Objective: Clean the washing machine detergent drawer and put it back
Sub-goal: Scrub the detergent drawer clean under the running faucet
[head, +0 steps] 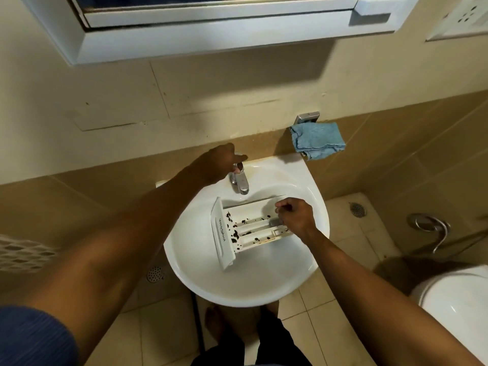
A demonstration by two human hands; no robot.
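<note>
Head view shows the white plastic detergent drawer [254,228], spotted dark, lying inside the round white ceramic sink [237,291]. The right hand [295,217] grips its rear end with curled fingers. The left hand [220,165] curls around the chrome tap [242,182].

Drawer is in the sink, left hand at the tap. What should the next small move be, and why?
Probably open the tap with the left hand, which grips its handle. The drawer lies in the sink below the spout, dark grime spots speckle its compartments, the right hand holds its rear end, and no stream shows.
</note>
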